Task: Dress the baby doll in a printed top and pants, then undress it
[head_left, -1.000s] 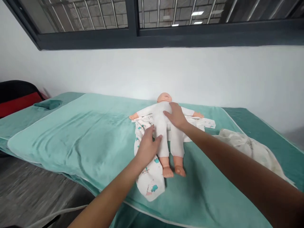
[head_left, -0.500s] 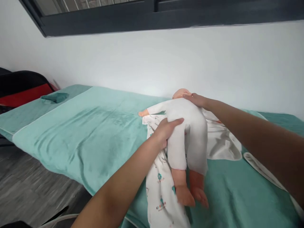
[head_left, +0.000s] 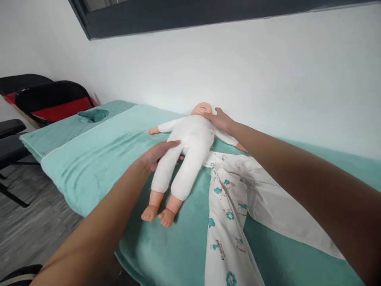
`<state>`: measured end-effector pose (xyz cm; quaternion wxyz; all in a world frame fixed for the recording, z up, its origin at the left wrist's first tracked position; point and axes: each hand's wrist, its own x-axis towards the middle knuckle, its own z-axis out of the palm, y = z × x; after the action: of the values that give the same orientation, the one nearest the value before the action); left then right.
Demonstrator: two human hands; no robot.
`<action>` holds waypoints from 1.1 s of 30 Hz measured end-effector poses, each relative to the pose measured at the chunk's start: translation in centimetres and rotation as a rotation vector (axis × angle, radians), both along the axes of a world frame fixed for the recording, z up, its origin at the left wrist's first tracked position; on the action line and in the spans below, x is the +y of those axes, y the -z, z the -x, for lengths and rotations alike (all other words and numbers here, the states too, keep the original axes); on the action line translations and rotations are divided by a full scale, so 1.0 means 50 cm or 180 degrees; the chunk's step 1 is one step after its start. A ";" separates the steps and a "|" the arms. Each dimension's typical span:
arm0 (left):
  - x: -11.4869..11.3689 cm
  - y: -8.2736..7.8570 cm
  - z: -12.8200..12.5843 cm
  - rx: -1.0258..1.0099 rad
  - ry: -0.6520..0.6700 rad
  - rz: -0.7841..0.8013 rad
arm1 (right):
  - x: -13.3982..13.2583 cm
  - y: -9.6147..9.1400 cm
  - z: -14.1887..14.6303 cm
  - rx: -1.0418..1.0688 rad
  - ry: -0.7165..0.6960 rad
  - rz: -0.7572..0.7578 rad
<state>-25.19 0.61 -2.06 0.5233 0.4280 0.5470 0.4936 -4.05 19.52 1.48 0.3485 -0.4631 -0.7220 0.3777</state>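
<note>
A baby doll [head_left: 186, 147] in a white bodysuit lies on its back on a teal blanket [head_left: 98, 159], head toward the wall. My left hand [head_left: 156, 153] cups the doll's hip and thigh from the left side, thumb over the top. My right hand [head_left: 218, 118] is under the doll's neck and shoulder, fingers curled around it. To the right of the doll an opened white romper with teal prints [head_left: 235, 198] lies spread flat on the blanket, no longer beneath the doll.
The bed runs along a white wall under a dark window frame [head_left: 178, 16]. Black chairs with red cushions [head_left: 50, 99] stand at the left. A small folded teal cloth [head_left: 93, 114] lies at the bed's far left end. Grey floor [head_left: 35, 222] shows at the lower left.
Both hands lifted the doll off the printed romper and set it down to the left on the bare blanket. The view has swung right and downward.
</note>
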 end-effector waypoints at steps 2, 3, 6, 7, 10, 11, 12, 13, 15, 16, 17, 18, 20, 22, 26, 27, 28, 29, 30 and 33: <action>0.000 0.012 0.017 0.0114 -0.0086 0.0117 | 0.003 0.004 -0.001 -0.0317 0.0002 0.0028; 0.000 0.014 0.020 0.0197 -0.0085 0.0202 | 0.004 0.007 -0.012 -0.0466 0.0024 0.0009; -0.014 0.006 0.010 0.1271 -0.0454 0.0192 | 0.002 0.021 -0.090 -0.0659 0.0304 -0.0184; -0.025 -0.001 -0.001 0.1960 -0.0713 0.0051 | -0.003 0.028 -0.130 -0.0753 0.0485 -0.0239; -0.087 -0.020 -0.054 0.4035 -0.0919 -0.0713 | -0.033 0.051 -0.270 -0.1309 0.1091 -0.0322; -0.115 -0.023 -0.077 0.4463 -0.0666 -0.1029 | -0.050 0.058 -0.319 -0.1530 0.1288 -0.0275; -0.143 -0.024 -0.102 0.4729 -0.0293 -0.1337 | -0.069 0.064 -0.365 -0.1734 0.1360 -0.0186; -0.170 -0.022 -0.128 0.4867 0.0150 -0.1602 | -0.092 0.069 -0.407 -0.1937 0.1329 -0.0058; -0.215 -0.014 -0.183 0.4916 0.0888 -0.1930 | -0.144 0.074 -0.475 -0.2364 0.0977 0.0125; -0.231 -0.008 -0.211 0.4894 0.1086 -0.2010 | -0.173 0.072 -0.498 -0.2544 0.0759 0.0117; -0.241 -0.003 -0.239 0.4861 0.1177 -0.2054 | -0.205 0.068 -0.514 -0.2697 0.0554 0.0065; -0.246 0.001 -0.268 0.4821 0.1180 -0.2073 | -0.238 0.062 -0.522 -0.2791 0.0355 -0.0025; -0.244 0.002 -0.326 0.4715 0.1071 -0.2110 | -0.311 0.041 -0.521 -0.2758 -0.0004 -0.0344; -0.231 -0.007 -0.385 0.4591 0.0941 -0.2249 | -0.393 0.014 -0.506 -0.2518 -0.0315 -0.0795; -0.197 -0.044 -0.484 0.4404 0.0973 -0.2597 | -0.552 -0.040 -0.494 -0.2450 -0.0854 -0.1274; -0.191 -0.054 -0.501 0.4367 0.0962 -0.2535 | -0.582 -0.051 -0.501 -0.2493 -0.0876 -0.1268; -0.187 -0.065 -0.517 0.4304 0.0881 -0.2404 | -0.607 -0.061 -0.512 -0.2530 -0.0785 -0.1198; -0.185 -0.075 -0.530 0.4203 0.0719 -0.2242 | -0.625 -0.069 -0.525 -0.2549 -0.0601 -0.1075; -0.187 -0.086 -0.541 0.4046 0.0492 -0.2088 | -0.639 -0.076 -0.540 -0.2542 -0.0345 -0.0906; -0.216 -0.111 -0.572 0.3166 -0.0192 -0.1978 | -0.659 -0.080 -0.572 -0.2153 0.0146 -0.0175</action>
<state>3.41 -10.21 3.52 0.0395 0.7258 0.5684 0.3854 24.56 -13.43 5.46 0.1101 -0.5687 -0.7961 0.1752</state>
